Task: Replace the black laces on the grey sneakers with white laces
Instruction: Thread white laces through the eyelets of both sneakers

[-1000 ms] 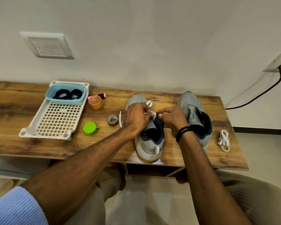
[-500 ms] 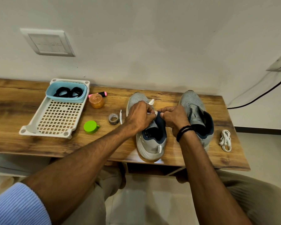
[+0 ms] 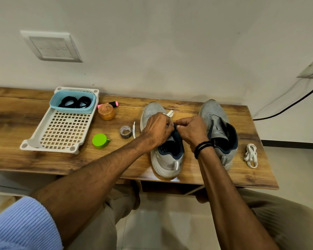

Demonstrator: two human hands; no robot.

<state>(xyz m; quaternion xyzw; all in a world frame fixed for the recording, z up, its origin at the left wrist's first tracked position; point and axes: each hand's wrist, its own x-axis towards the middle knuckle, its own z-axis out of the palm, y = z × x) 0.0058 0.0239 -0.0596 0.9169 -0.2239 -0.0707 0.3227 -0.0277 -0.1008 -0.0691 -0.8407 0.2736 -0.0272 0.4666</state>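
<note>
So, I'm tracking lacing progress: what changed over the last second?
Hardly anything. The left hand and right hand keep their grip on the white lace over the tongue of the sneaker; any finger movement is too small to tell. The other sneaker, the spare lace bundle, the black laces in the tub and the tray stayed put.

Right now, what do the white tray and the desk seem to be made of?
The tray looks like moulded plastic, matt off-white: its floor is a uniform grid of holes. The desk shows wood grain with low sheen; perhaps laminate, not solid wood.
</note>
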